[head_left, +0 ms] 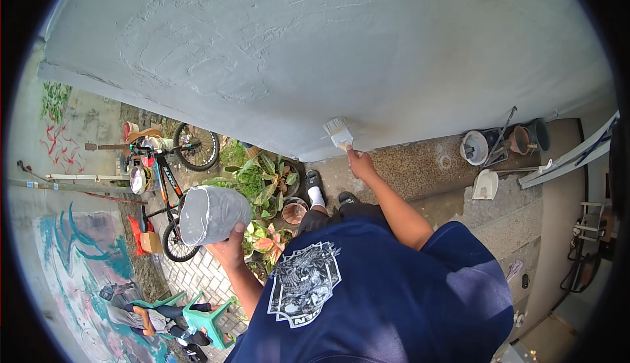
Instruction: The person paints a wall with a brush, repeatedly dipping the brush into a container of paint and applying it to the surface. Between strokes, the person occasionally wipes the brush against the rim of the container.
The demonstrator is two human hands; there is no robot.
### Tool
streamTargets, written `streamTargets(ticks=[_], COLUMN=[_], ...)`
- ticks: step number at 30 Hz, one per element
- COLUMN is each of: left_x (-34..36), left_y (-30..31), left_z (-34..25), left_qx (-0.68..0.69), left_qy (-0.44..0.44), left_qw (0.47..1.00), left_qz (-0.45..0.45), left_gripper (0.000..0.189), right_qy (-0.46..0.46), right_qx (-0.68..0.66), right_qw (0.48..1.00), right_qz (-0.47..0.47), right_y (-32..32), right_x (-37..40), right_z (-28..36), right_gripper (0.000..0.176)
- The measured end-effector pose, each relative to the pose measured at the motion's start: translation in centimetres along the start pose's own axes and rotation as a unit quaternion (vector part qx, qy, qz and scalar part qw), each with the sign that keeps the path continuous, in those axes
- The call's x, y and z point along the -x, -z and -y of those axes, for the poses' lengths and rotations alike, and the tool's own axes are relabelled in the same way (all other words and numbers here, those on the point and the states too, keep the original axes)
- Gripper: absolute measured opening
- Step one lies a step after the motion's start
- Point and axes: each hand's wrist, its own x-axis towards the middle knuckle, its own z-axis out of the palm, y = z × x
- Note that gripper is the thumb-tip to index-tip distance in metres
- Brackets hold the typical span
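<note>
My right hand (360,164) is closed around the handle of a paintbrush (339,133), whose pale, wide bristles are at the lower part of the grey wall (315,48). On the left, my left hand (230,248) grips a grey, paint-smeared container (214,215) by its side near the base. The container is tilted, and what is inside it is hidden. Raised swirling texture marks the wall's upper left; a smoother, darker patch lies above the brush.
A bicycle (172,186), potted plants (269,179) and a pot (294,212) stand left of my feet. A person (147,317) sits near green chairs (207,317) at lower left. Buckets (474,147) and a white dustpan (485,184) are at right, beside a step (420,166).
</note>
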Motion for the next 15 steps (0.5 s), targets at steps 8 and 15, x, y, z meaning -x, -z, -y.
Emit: streamTargets(ticks=[8,15], left_x=[-0.5,-0.3], left_y=[1.3,0.9], left_z=[0.6,0.8], left_qx=[-0.011,-0.005], left_qy=[-0.007,0.0], left_qw=[1.0,1.0], left_qz=[0.014,0.002], left_gripper=[0.094,0.095], right_qy=[0.015,0.019], right_qx=[0.024,0.036], right_qw=[0.999,0.998], right_qz=[-0.025,-0.047], right_y=[0.7,-0.7], right_x=[-0.4,-1.7], right_z=[-1.3,-0.7], right_gripper=[0.056,0.061])
